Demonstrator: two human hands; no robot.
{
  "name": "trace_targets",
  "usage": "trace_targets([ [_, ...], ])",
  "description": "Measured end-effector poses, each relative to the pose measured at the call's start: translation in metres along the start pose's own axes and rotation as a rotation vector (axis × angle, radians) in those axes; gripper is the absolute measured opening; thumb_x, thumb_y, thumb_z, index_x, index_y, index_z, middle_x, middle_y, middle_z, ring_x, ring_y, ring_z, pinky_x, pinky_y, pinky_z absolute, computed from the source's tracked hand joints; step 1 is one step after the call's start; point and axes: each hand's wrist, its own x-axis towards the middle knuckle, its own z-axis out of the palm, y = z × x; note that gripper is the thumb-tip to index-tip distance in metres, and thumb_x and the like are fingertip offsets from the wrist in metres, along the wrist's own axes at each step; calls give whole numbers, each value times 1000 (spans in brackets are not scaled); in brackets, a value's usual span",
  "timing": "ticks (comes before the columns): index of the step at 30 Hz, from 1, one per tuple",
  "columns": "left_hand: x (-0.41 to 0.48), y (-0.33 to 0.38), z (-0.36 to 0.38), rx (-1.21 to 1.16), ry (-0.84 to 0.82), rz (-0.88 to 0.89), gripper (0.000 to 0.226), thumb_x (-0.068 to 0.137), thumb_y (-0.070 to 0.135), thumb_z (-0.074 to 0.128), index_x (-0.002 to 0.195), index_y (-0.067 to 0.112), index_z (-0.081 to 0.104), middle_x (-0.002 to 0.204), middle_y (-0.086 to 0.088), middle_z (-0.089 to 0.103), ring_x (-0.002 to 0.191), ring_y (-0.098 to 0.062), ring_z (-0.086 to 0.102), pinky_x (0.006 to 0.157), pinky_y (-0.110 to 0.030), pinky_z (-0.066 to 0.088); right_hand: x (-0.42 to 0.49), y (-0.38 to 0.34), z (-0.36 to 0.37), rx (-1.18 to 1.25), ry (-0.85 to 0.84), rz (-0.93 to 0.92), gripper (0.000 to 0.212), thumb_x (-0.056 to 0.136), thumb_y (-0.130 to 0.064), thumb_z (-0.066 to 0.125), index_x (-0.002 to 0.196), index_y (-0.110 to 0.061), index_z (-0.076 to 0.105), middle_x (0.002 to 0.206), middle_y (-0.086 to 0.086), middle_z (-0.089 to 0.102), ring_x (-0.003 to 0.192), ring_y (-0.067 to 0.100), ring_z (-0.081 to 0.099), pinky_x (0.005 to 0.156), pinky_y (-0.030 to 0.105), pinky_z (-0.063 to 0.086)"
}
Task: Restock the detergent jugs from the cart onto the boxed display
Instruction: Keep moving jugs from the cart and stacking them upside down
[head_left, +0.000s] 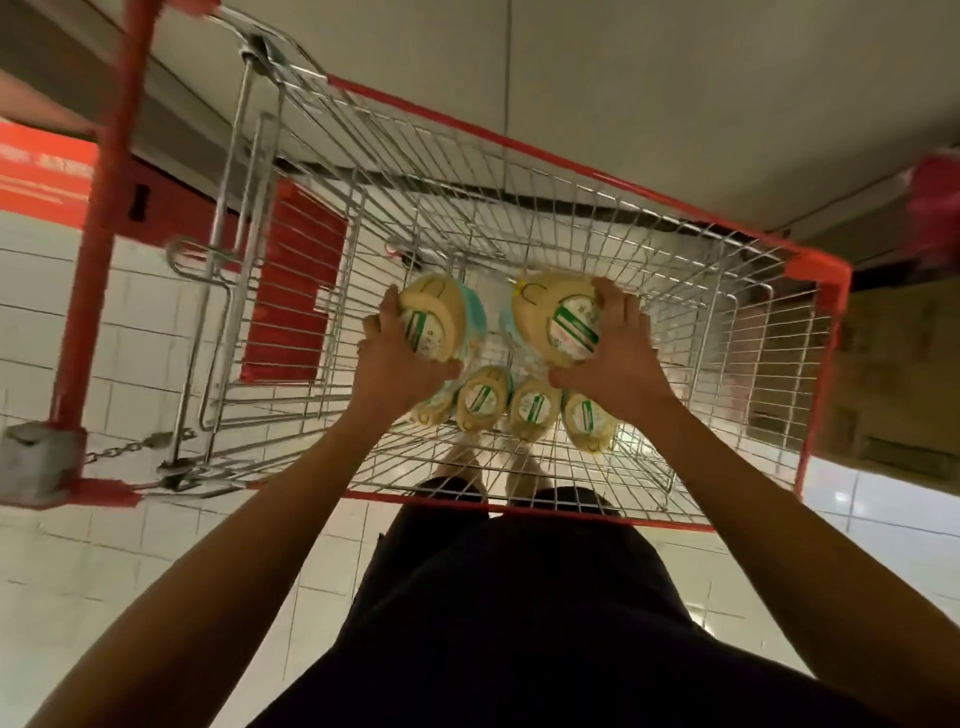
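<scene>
We are at the pick-up step, with both hands inside the cart (818, 270): our left hand (400, 364) is curled round the left jug (449, 317) and our right hand (615, 358) round the right jug (558, 314), both near the middle of the basket and seemingly lifted above the row of four jugs (535, 408) standing along its near edge. Next, we judge, both jugs must rise clear of the wire rim and swing towards the cardboard boxes (898, 374) just past the cart's right edge, which calls for firm grips on what look like heavy, smooth containers.
</scene>
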Motion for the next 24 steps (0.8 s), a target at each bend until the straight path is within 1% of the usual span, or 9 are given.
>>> trace_targets([
  [3, -25, 11, -17, 23, -4, 60, 133, 64, 39, 97, 164, 31, 11, 143, -12, 39, 130, -38, 51, 104, -57, 53, -38, -5, -11, 14, 37, -13, 128, 61, -41, 97, 161, -23, 20, 146, 6, 35, 133, 32, 36, 108, 57, 45],
  [6, -42, 16, -36, 49, -46, 127, 134, 64, 36, 98, 165, 34, 10, 140, -8, 38, 131, -37, 49, 106, -57, 52, -74, -8, -19, 10, 73, -17, 128, 62, -46, 96, 162, -24, 20, 149, 7, 34, 134, 32, 35, 108, 57, 45],
  [8, -49, 19, -49, 57, -91, 179, 133, 65, 35, 98, 165, 34, 10, 143, -9, 38, 132, -36, 49, 106, -58, 52, -99, -11, -23, 15, 111, -10, 127, 61, -47, 96, 162, -27, 20, 147, 4, 34, 133, 30, 36, 106, 56, 47],
  [10, -55, 24, -60, 79, -122, 226, 132, 65, 37, 99, 165, 34, 12, 145, -10, 38, 132, -35, 51, 106, -56, 53, -123, -14, -25, 36, 155, 13, 126, 60, -47, 96, 160, -30, 21, 146, 1, 34, 131, 27, 35, 105, 56, 48],
  [14, -65, 37, -73, 149, -181, 375, 134, 63, 38, 100, 165, 34, 13, 151, -11, 37, 133, -33, 50, 110, -51, 50, -171, -19, -20, 38, 270, 48, 125, 61, -50, 97, 159, -25, 25, 144, 2, 36, 128, 24, 37, 107, 53, 48],
  [18, -84, 52, -72, 215, -227, 513, 135, 61, 43, 99, 163, 41, 11, 153, -8, 35, 136, -32, 47, 111, -55, 48, -224, -16, -8, 110, 374, 99, 125, 59, -51, 98, 158, -32, 24, 139, -4, 37, 124, 21, 40, 100, 52, 52],
  [20, -98, 63, -64, 211, -223, 575, 132, 61, 43, 99, 162, 42, 13, 151, -6, 37, 133, -29, 48, 110, -53, 48, -251, -12, -4, 153, 418, 121, 126, 58, -51, 98, 157, -35, 23, 139, -7, 37, 125, 21, 41, 100, 53, 54],
  [22, -114, 73, -52, 213, -235, 644, 132, 61, 45, 98, 162, 42, 14, 150, -5, 37, 131, -24, 45, 110, -49, 47, -278, -6, 1, 189, 449, 158, 126, 58, -54, 98, 157, -36, 22, 142, -7, 37, 127, 20, 41, 103, 49, 54],
  [24, -135, 86, -37, 233, -254, 723, 133, 59, 50, 97, 162, 43, 13, 150, -4, 37, 131, -24, 44, 109, -50, 46, -308, 3, 6, 212, 499, 204, 126, 60, -56, 96, 158, -35, 20, 144, -7, 37, 127, 17, 40, 105, 43, 51],
])
